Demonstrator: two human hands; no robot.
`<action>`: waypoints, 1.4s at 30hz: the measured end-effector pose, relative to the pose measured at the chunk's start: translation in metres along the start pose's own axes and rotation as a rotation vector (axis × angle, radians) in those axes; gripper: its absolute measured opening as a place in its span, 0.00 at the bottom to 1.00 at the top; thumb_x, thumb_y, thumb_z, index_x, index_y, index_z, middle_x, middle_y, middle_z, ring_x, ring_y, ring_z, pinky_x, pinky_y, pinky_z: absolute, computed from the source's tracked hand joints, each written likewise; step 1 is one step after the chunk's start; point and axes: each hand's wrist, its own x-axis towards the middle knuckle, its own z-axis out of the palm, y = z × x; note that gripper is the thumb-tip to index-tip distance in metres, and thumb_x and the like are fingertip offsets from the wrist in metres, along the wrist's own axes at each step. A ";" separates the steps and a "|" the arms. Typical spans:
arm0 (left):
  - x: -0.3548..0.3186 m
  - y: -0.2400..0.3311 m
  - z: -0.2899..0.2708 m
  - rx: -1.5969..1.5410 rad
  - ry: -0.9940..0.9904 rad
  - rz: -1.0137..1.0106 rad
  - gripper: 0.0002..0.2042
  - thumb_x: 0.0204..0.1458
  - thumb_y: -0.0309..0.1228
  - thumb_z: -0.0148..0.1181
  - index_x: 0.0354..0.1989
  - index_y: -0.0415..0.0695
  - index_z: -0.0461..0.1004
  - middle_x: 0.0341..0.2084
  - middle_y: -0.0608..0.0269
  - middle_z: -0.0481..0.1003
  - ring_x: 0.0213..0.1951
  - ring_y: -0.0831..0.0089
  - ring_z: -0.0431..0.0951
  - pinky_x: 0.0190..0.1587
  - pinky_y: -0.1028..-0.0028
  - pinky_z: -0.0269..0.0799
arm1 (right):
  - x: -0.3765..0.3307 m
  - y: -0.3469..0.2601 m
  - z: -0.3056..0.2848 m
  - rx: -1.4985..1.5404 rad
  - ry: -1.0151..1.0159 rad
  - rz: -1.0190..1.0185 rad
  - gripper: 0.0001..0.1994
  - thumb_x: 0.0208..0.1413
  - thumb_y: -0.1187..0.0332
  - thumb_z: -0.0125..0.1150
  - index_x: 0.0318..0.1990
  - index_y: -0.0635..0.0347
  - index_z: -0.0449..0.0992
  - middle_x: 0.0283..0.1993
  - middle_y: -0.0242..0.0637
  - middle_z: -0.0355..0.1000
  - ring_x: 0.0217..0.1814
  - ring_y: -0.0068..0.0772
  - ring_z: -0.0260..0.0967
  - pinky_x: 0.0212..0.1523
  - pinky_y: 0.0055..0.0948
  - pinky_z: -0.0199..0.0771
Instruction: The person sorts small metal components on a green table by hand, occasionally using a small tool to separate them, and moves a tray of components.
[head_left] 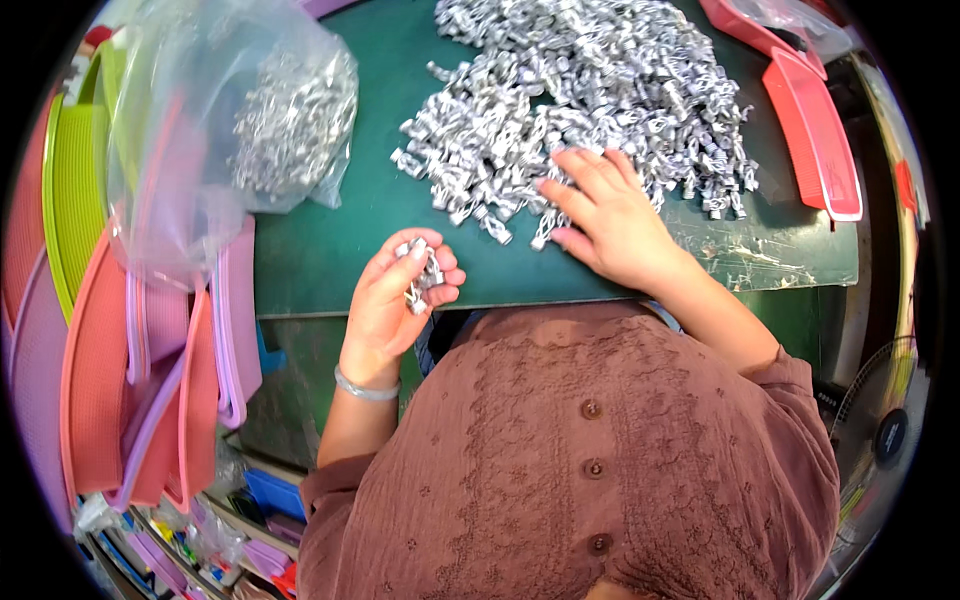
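Note:
A big heap of small silvery pieces (590, 90), each with a looped, chain-like middle and blocky ends, covers the far middle of the green tabletop. My left hand (382, 292), a pale bangle on its wrist, is raised over the table's near edge. Its fingers curl around a few of the same silvery pieces (420, 272), which show between thumb and fingertips. To the right, my right hand (622, 222) lies palm down at the heap's near edge. Its fingers are stretched and somewhat apart, touching the pieces; whatever is under the palm is hidden.
A clear plastic bag (215, 130) partly filled with silvery pieces stands at the table's left. Below it are stacked green, pink and purple plastic baskets (90, 370). A pink tray (815, 140) rests at the right edge, and a fan (880, 440) stands beyond the lower right.

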 end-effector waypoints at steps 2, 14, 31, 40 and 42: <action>0.005 -0.002 0.005 -0.005 0.011 -0.022 0.07 0.55 0.29 0.47 0.39 0.40 0.66 0.31 0.56 0.72 0.36 0.63 0.75 0.38 0.66 0.74 | -0.004 0.005 0.002 0.023 0.055 -0.055 0.22 0.40 0.66 0.62 0.46 0.53 0.68 0.50 0.41 0.60 0.52 0.43 0.57 0.55 0.45 0.52; 0.025 -0.004 0.041 -0.038 -0.062 0.002 0.13 0.52 0.23 0.46 0.47 0.43 0.63 0.38 0.51 0.73 0.37 0.63 0.76 0.40 0.66 0.75 | -0.012 0.021 -0.007 0.026 0.238 0.018 0.17 0.36 0.64 0.64 0.37 0.54 0.69 0.50 0.40 0.60 0.52 0.45 0.55 0.49 0.45 0.55; 0.034 -0.011 0.036 -0.171 -0.089 -0.059 0.10 0.52 0.25 0.47 0.44 0.44 0.65 0.27 0.62 0.69 0.25 0.75 0.70 0.31 0.73 0.68 | -0.039 0.038 -0.002 0.190 0.279 -0.066 0.11 0.39 0.66 0.62 0.32 0.57 0.70 0.43 0.36 0.65 0.45 0.39 0.60 0.46 0.38 0.60; 0.038 -0.017 0.056 -0.137 -0.089 -0.013 0.18 0.51 0.20 0.46 0.52 0.42 0.61 0.43 0.54 0.70 0.46 0.59 0.72 0.49 0.58 0.69 | -0.030 0.052 -0.023 -0.010 0.165 0.150 0.24 0.40 0.60 0.63 0.46 0.58 0.67 0.54 0.38 0.59 0.59 0.45 0.51 0.57 0.48 0.51; 0.037 -0.016 0.061 -0.131 -0.084 -0.002 0.18 0.51 0.21 0.46 0.53 0.42 0.60 0.44 0.54 0.70 0.46 0.59 0.72 0.49 0.57 0.68 | -0.032 0.057 -0.027 0.006 0.176 0.108 0.20 0.38 0.64 0.63 0.42 0.58 0.70 0.51 0.34 0.61 0.54 0.41 0.55 0.52 0.43 0.57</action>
